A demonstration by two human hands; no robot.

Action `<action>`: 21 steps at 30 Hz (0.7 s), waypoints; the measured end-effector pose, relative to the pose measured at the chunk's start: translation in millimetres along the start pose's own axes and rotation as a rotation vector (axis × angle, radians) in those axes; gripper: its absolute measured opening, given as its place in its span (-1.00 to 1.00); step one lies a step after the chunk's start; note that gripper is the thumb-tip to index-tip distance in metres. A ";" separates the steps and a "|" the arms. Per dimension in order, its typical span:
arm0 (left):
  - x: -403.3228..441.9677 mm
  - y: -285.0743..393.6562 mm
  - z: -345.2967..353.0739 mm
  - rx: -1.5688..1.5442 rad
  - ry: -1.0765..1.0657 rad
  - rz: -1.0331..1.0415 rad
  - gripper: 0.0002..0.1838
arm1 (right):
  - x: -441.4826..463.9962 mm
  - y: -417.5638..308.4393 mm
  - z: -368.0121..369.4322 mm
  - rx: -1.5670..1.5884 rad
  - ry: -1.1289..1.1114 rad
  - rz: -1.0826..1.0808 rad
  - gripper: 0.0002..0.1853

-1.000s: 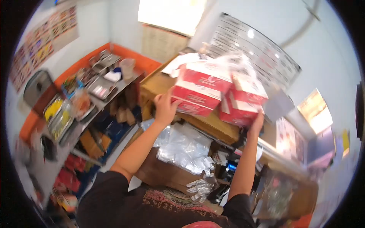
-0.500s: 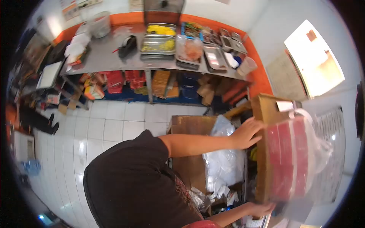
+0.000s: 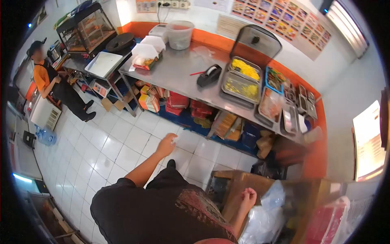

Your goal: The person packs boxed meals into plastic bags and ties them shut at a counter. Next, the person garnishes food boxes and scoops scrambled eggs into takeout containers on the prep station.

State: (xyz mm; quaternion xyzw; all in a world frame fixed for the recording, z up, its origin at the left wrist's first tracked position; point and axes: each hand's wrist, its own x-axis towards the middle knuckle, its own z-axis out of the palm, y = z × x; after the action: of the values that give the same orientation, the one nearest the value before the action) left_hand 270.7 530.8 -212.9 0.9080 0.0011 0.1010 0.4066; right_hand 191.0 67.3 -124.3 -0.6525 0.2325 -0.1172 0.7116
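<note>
My left hand [image 3: 166, 145] is held out over the tiled floor, its fingers curled in. A small pale bit shows at the fingertips, too small to name. Lower on the right, my right hand [image 3: 248, 199] hangs beside clear plastic bags [image 3: 264, 217]; its fingers are loosely bent and a little apart, with nothing seen in them. The red pack in clear plastic [image 3: 327, 221] stands on the right by a brown wooden or cardboard surface [image 3: 298, 207], apart from both hands.
A steel table [image 3: 178, 75] bears trays of yellow shreds [image 3: 245, 69], a black tape dispenser [image 3: 209, 76] and a white bucket [image 3: 180, 34]. Red packs and boxes fill its lower shelf. A co-worker [image 3: 57, 81] in orange and black stands at far left, near a glass display case [image 3: 87, 28].
Both hands have come away from the red pack and the box at the right. My view has swung left, bringing the co-worker and display case into sight.
</note>
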 end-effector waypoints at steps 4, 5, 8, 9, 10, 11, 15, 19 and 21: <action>70.2 -82.1 -86.4 0.003 0.221 -0.172 -0.62 | 65.1 -9.8 140.9 0.091 -0.060 -0.037 -0.92; 84.8 -99.9 -105.7 -0.014 0.250 -0.176 -0.62 | 75.5 -17.3 173.3 0.025 -0.103 -0.057 -0.91; 138.0 -164.3 -162.4 -0.083 0.334 -0.281 -0.63 | 82.9 -49.9 276.7 0.009 -0.217 -0.043 -0.89; 157.6 -191.6 -177.5 -0.152 0.388 -0.374 -0.64 | 82.5 -58.3 303.6 0.054 -0.277 -0.023 -0.88; 181.9 -222.0 -194.4 -0.092 0.472 -0.389 -0.65 | 85.9 -57.9 326.5 0.059 -0.281 -0.021 -0.88; 205.4 -251.3 -210.2 -0.036 0.554 -0.406 -0.66 | 90.6 -56.2 344.1 0.010 -0.365 -0.011 -0.88; 298.8 -352.4 -273.4 -0.076 0.726 -0.543 -0.71 | 111.5 -42.1 377.3 -0.136 -0.490 0.081 -0.87; 349.7 -449.9 -310.4 0.142 0.860 -0.718 -0.63 | 137.3 -25.8 401.3 -0.228 -0.457 0.185 -0.88; 375.6 -468.8 -322.2 0.261 0.854 -0.776 -0.59 | 164.5 -12.1 426.5 -0.260 -0.442 0.231 -0.88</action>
State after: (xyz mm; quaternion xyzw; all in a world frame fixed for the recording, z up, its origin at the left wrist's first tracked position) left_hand 616.8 1114.0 -281.5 0.7626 0.5092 0.3007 0.2621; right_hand 541.3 361.3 -124.5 -0.7173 0.1577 0.1406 0.6640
